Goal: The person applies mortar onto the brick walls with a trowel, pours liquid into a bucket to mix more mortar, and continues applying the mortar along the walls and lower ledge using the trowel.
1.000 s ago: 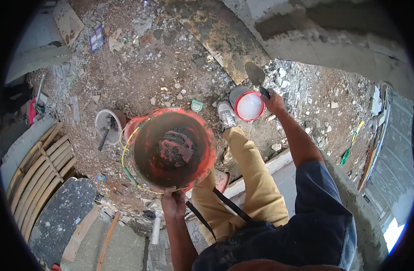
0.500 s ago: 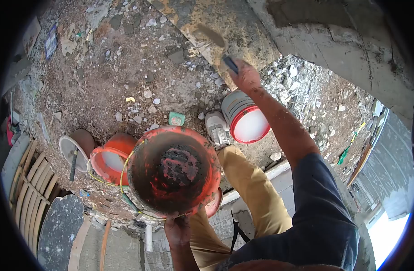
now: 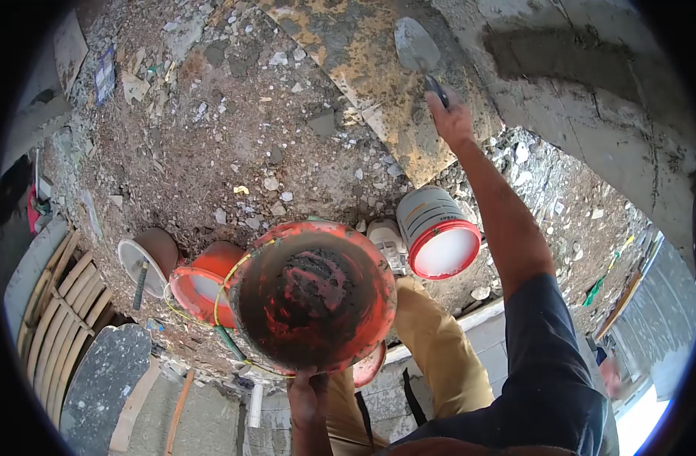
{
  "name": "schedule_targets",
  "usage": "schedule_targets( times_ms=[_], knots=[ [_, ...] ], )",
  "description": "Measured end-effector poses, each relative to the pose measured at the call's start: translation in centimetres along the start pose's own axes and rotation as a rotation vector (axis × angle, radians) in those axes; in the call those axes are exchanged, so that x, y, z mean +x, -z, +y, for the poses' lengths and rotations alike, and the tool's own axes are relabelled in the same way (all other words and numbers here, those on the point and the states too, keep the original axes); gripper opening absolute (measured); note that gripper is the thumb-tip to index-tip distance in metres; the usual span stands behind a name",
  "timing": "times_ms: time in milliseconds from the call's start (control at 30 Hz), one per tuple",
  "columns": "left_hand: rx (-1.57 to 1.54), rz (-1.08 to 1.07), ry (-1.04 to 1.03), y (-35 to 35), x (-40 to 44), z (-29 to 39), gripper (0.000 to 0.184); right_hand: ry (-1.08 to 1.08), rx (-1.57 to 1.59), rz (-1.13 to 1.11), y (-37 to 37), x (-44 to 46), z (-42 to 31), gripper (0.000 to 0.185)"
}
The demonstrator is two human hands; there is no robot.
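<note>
My left hand (image 3: 308,391) grips the near edge of a red bucket (image 3: 367,323), which is tipped so that its inside faces me. Dark wet mortar (image 3: 313,281) lies in the bottom, and smears coat the walls. Stretched out ahead, my right hand (image 3: 450,120) is closed round the dark handle of a trowel (image 3: 418,45). Its grey blade is over a stained yellowish board (image 3: 363,68), near a concrete edge. Whether the blade touches the board I cannot tell. My left fingers are partly hidden under the bucket.
A white pail with a red rim (image 3: 443,249) stands beside my shoe (image 3: 387,242). To the left are a smaller red bucket (image 3: 228,254) and a pale bucket (image 3: 159,247) with a handled tool in it. Rubble covers the ground. A curved concrete wall (image 3: 583,114) borders the right.
My right hand has moved the trowel forward and right, and its blade now shows its broad face. The view has shifted slightly; my left hand still holds the tipped bucket.
</note>
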State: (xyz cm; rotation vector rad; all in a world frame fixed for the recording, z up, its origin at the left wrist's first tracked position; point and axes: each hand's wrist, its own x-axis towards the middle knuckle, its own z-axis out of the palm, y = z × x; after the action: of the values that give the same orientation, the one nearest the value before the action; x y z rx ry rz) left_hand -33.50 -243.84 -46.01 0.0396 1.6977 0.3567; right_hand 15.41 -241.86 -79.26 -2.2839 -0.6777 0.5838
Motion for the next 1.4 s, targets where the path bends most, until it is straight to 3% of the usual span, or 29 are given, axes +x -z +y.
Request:
schedule_targets(
  times_ms=[67,133,167,200,267,333,433,533,633,667,767,833,967,1033,1067,1100,1133,1200,1300,1333,1400],
  knots=[
    [0.023,-0.002,0.008,-0.6,-0.1,0.3,0.043,-0.169,-0.056,-0.061,-4.1,3.3,-0.9,0.052],
    [0.035,-0.019,0.022,-1.5,-0.3,0.4,0.043,0.030,-0.072,-0.299,-5.4,2.2,-5.5,0.052],
    [0.037,-0.027,0.036,-1.6,-0.3,0.5,0.044,0.186,-0.224,-0.385,-6.1,0.9,-6.0,0.049],
    [0.034,-0.029,0.043,-1.4,-0.2,0.4,0.044,0.204,-0.215,-0.589,-5.1,-0.8,-7.2,0.045],
    [0.026,-0.021,0.053,-0.9,-0.7,0.6,0.043,0.203,-0.113,-0.749,-3.3,-5.5,-8.6,0.045],
    [0.018,-0.012,0.069,-0.8,-1.0,0.5,0.042,0.322,-0.104,-0.575,-3.1,-9.3,-5.9,0.046],
    [0.014,-0.016,0.084,-0.9,-1.3,0.8,0.040,0.109,-0.093,-0.496,-0.4,-10.6,-5.1,0.050],
    [0.059,-0.011,0.071,-1.2,-1.0,1.0,0.037,0.070,-0.273,-0.451,-1.3,-12.0,-5.8,0.048],
    [0.085,0.023,0.059,-2.6,-1.0,1.1,0.031,0.475,-0.263,-0.846,0.0,-11.9,-6.7,0.047],
    [0.092,0.008,0.060,-2.5,-0.8,1.3,0.032,0.513,-0.217,-0.726,-0.2,-12.5,-5.7,0.045],
    [0.107,-0.019,0.059,-1.7,-0.9,1.5,0.035,-0.032,-0.402,-0.729,2.5,-12.2,-2.7,0.044],
    [0.121,-0.012,0.059,-1.6,-0.9,1.8,0.035,-0.050,-0.168,-0.549,5.0,-12.3,2.7,0.039],
    [0.147,-0.015,0.033,-2.6,-0.7,1.5,0.035,-0.015,-0.105,-0.444,7.7,-7.9,7.5,0.038],
    [0.181,-0.020,0.044,-3.0,-0.4,1.4,0.035,-0.194,-0.094,-0.346,6.8,-2.9,5.7,0.045],
    [0.197,-0.016,0.041,-3.4,-0.1,1.3,0.034,-0.143,-0.193,-0.185,4.9,0.2,7.4,0.053],
    [0.211,-0.018,0.030,-4.0,0.4,1.5,0.034,-0.311,-0.226,-0.177,4.8,3.0,5.3,0.059],
    [0.231,-0.017,0.019,-4.5,0.9,1.8,0.033,-0.349,-0.357,-0.024,2.8,5.6,6.2,0.060],
    [0.278,-0.008,-0.031,-5.8,2.1,2.6,0.032,-0.393,-0.435,0.031,3.3,6.2,0.5,0.057],
    [0.324,-0.032,-0.062,-7.5,4.4,4.1,0.031,-0.487,-0.442,0.046,4.9,4.0,-2.5,0.037],
    [0.343,-0.055,-0.088,-8.2,5.3,4.5,0.030,-0.484,-0.466,-0.208,7.4,2.4,-4.5,0.030],
    [0.363,-0.109,-0.154,-9.5,6.5,5.5,0.031,-0.081,-0.280,0.057,8.3,-3.5,-3.6,0.057]
  ],
)
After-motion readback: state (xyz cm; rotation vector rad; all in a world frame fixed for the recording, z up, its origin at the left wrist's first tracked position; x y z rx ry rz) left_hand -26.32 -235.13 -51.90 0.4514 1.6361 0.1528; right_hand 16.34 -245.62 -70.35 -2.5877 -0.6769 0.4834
